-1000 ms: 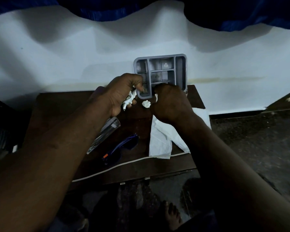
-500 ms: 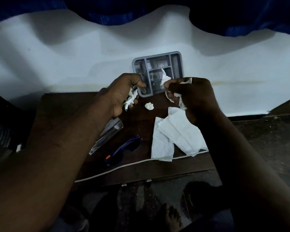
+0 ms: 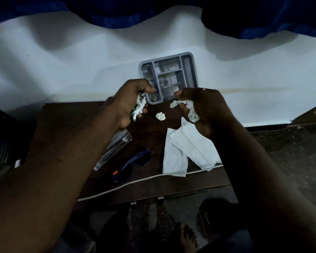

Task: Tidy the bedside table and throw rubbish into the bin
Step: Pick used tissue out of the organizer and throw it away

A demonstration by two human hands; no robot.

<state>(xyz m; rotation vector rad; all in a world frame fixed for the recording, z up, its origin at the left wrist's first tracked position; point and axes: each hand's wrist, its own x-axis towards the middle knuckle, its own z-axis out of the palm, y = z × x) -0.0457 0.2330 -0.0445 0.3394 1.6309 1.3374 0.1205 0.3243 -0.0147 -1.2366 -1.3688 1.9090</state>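
From my remote seat, with the left hand (image 3: 130, 104) clenched on a paper wad (image 3: 140, 106) and the right hand (image 3: 207, 110) gripping a second wad (image 3: 192, 115), I judged the loose ball (image 3: 160, 116) between them on the bedside table (image 3: 66, 117) was best pinched up by free fingertips without slackening either grip.

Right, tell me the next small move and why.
Probably pinch up the loose paper ball lying on the table between the hands. The left hand grips crumpled scraps and the right hand grips a crumpled wad; the ball lies close to both.
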